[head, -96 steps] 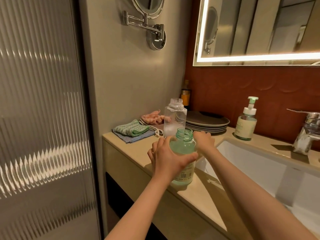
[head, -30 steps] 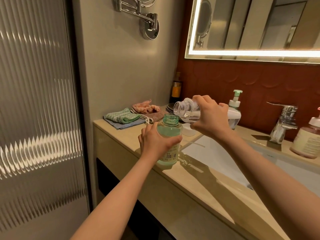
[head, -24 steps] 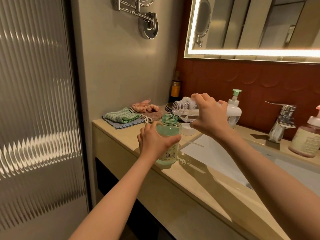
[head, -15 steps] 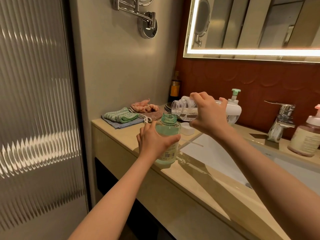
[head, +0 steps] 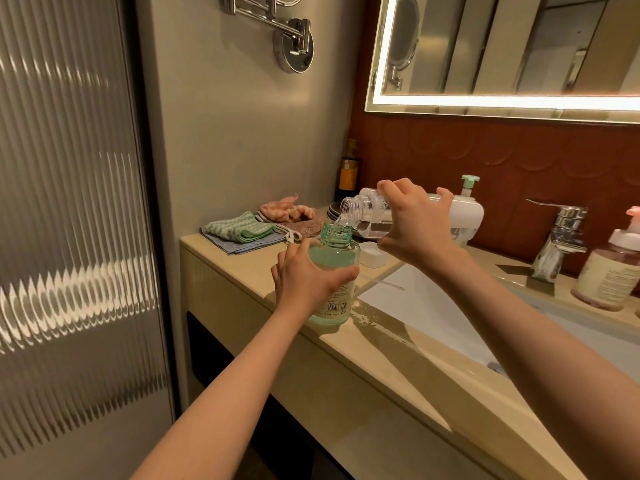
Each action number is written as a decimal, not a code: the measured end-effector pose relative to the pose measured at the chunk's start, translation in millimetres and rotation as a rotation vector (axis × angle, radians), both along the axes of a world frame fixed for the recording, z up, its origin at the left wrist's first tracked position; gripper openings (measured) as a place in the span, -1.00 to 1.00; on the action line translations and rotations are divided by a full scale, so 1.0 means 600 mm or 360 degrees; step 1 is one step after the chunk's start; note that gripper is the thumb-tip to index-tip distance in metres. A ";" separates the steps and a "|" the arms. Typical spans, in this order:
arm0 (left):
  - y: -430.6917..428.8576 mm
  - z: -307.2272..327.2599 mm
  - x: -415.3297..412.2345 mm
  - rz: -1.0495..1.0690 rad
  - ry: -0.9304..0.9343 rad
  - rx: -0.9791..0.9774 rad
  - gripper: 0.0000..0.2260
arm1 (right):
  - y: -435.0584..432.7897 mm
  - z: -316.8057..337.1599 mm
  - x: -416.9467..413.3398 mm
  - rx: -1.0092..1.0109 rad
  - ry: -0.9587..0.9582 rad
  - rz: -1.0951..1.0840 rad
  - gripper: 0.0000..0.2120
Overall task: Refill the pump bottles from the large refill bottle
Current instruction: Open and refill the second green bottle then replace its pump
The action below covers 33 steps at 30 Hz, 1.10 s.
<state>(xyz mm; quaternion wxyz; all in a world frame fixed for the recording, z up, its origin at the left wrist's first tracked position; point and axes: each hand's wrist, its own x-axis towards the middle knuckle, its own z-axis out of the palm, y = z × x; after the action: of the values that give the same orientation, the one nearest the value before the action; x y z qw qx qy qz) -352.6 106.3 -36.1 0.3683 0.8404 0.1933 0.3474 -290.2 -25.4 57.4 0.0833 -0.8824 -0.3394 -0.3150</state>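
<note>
A green-tinted bottle without its pump stands upright on the beige counter, and my left hand grips its body. My right hand holds the large clear refill bottle tipped nearly flat, its mouth just above the green bottle's neck. A thin stream of clear liquid runs from one into the other. A green pump head shows behind the refill bottle. A pink pump bottle stands at the right by the tap.
A white sink basin lies right of the green bottle, with a chrome tap behind it. A white cap and a thin tube rest near the basin's corner. Folded cloths, plates and a dark bottle sit at the back left.
My right hand lifted the refill bottle from the counter and tipped it over the green bottle. Its mouth has dropped lower and liquid now flows. My left hand stayed on the green bottle.
</note>
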 end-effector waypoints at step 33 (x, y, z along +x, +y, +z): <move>0.001 -0.003 0.003 -0.0027 0.0003 -0.0042 -0.22 | 0.003 0.001 0.002 -0.0035 -0.0009 -0.0035 -0.46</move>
<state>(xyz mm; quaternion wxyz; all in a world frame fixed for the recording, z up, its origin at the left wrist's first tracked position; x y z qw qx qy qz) -350.9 106.6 -37.9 0.3821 0.8374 0.1912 0.3408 -289.1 -23.6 58.0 0.0693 -0.8860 -0.3333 -0.3147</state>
